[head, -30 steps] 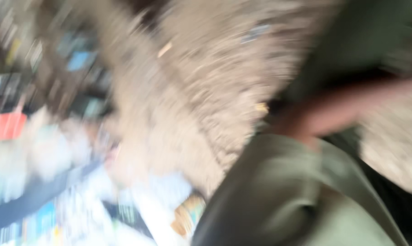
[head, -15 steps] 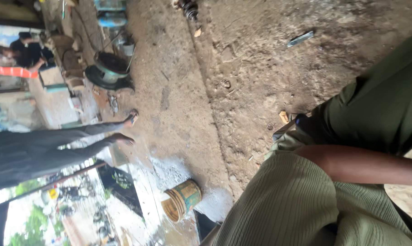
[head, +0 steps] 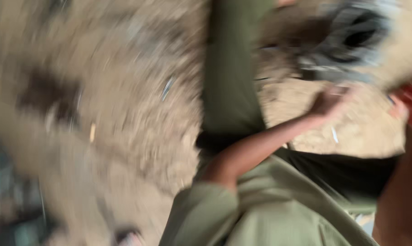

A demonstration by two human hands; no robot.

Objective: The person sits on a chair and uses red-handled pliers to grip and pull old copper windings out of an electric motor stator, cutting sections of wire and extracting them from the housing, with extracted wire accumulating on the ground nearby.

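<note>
Blur hides much — left hand point(head: 329, 101) reaches over sandy dirt floor point(head: 124, 114) toward dark grey round object point(head: 351, 41); its grip unreadable, right hand unseen.

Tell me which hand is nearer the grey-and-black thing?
Left. The left hand is just below the grey-and-black thing; the right hand, blurred, is farther off rightwards.

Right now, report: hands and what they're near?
Hand near grey-black object, grip unclear. Other arm at frame edge. Dirt ground, heavy blur.
</note>
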